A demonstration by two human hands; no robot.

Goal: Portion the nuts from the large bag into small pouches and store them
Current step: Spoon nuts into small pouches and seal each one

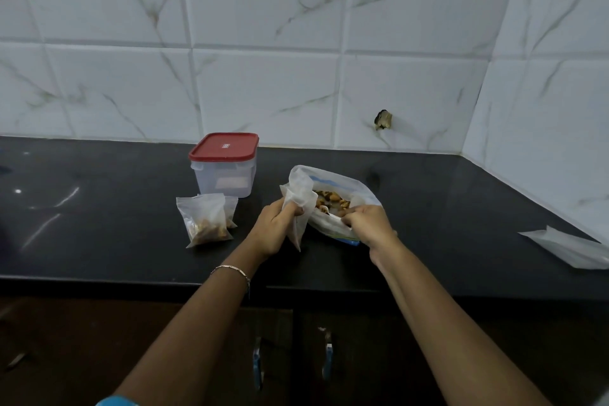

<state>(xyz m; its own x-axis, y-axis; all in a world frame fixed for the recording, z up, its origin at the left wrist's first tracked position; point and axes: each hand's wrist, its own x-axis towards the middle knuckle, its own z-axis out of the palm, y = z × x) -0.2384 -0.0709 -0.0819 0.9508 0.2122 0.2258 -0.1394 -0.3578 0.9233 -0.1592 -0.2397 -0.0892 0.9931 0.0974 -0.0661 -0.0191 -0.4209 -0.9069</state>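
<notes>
1. Head view: the left grip (280,224) is clenched round the neck of a small, limp clear plastic pouch (298,198). It holds the pouch upright with its mouth just beside the big bag's opening, probably so the nuts have little way to travel.
2. The right grip (365,224) pinches the near lip of the large clear zip bag with a blue strip (357,190), which lies on the black stone desk (99,241). Drawing that lip toward the person seems meant to keep the mouth agape.
3. The brown mixed nuts (331,201) sit inside the large bag and show through its opening. I cannot tell whether any are in the held pouch.
4. Two small filled clear pouches (206,224) stand together left of the left grip, near the clear plastic box with a red lid (224,165). They are likely staged there for storing, and the lid is on.
5. A few flat spare clear pouches (566,247) lie well apart at the desk's right edge, apparently waiting their turn.
</notes>
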